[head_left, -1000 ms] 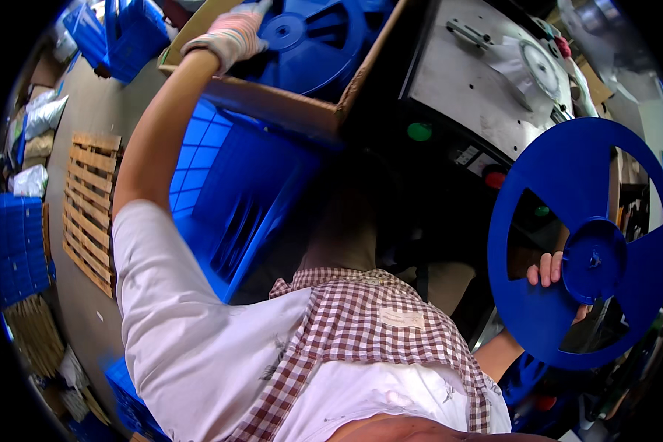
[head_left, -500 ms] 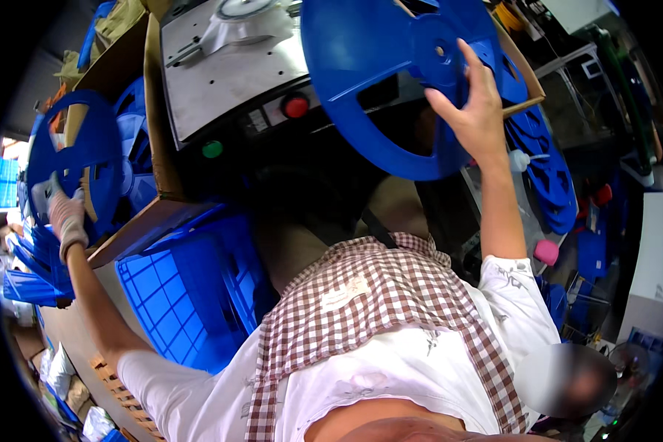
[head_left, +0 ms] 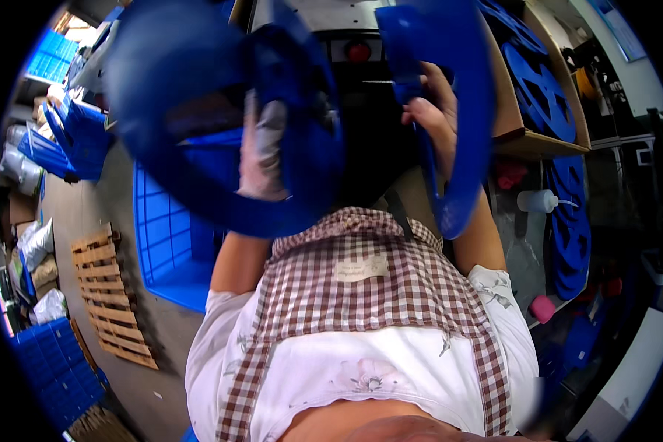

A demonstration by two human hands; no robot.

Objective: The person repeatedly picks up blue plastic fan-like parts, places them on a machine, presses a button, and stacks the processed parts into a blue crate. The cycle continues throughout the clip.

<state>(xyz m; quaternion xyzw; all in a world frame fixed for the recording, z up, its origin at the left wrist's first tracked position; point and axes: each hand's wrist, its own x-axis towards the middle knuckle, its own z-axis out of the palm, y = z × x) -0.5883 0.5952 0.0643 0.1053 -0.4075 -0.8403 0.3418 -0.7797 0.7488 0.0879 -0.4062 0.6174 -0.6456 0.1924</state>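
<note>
Blue discs point(head_left: 173, 66) — round, windowed, smooth

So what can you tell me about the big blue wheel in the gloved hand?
The blue wheel is a broad, flat disc, apparently plastic, with a wide rim, open cut-outs and a raised hub. It slants toward the camera, left of centre, partly covering the view of the blue crate. The gloved left hand holds it near the hub. Blur hides finer detail.

I watch through a wide head-worn fisheye, facing steeply down, near over the checked apron point(head_left: 361, 298), left fingers point(head_left: 271, 140) and right fingers point(head_left: 429, 114) ahead, metal tabletop point(head_left: 320, 13) beyond them, floor point(head_left: 99, 202) to their left.
</note>
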